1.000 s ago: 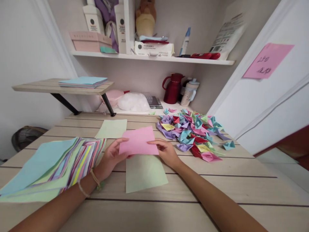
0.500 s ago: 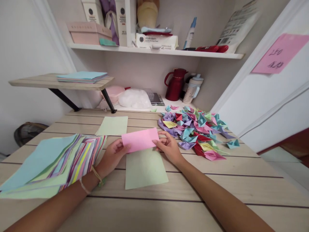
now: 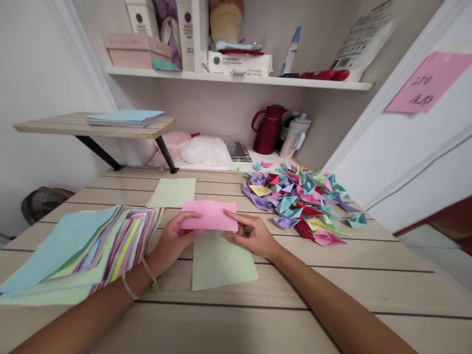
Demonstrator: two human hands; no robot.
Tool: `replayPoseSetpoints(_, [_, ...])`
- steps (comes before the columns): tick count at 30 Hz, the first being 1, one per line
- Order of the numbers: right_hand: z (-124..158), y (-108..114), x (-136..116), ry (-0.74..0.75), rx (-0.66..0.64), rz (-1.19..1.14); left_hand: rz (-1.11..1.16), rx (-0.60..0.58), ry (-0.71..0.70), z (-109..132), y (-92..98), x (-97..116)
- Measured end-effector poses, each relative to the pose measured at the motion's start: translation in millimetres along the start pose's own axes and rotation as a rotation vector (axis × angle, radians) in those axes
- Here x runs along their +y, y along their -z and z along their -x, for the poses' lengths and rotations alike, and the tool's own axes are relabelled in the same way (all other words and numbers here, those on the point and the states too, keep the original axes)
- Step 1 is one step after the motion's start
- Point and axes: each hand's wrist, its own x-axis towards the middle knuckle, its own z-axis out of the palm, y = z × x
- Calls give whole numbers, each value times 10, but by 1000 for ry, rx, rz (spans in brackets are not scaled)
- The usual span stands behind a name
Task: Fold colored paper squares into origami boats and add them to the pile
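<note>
A pink sheet of paper (image 3: 209, 216), folded into a wide strip, is held above the table between both hands. My left hand (image 3: 177, 235) grips its left end, fingers on the near face and thumb low at the bottom edge. At the right end my right hand (image 3: 252, 233) pinches it, index finger on the face and thumb below the lower edge. Under the strip lies a pale green sheet (image 3: 224, 265) on the tabletop. Another pale green sheet (image 3: 172, 191) rests just beyond my left hand.
Coloured paper sheets (image 3: 79, 236) are fanned out at left. Many folded paper boats (image 3: 289, 212) are heaped at right. Behind stand a dark red jug (image 3: 266, 132) and a pale tumbler (image 3: 295, 136). A small raised shelf (image 3: 55, 125) bears more paper sheets (image 3: 125, 117).
The pink paper has tipped from a slant to nearly level and moved slightly left. Both hands have shifted their grip, index fingers now on its face and thumbs lower.
</note>
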Motion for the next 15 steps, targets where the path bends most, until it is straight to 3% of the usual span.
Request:
replayPoseSetpoints(3, [10,-22,15,77,-48,51,203,131,30,-59,27,-69])
replayPoseSetpoints(7, [19,-29,35,180,-4,124,419,72,56,-105,41,-86])
replayPoseSetpoints(12, [27,-35,39,215,-3,211,87,-150,20,-25,-28,-74])
replayPoseSetpoints(15, [31,-51,21,235,-67,257,-12,-167,-10,1,-40,-110])
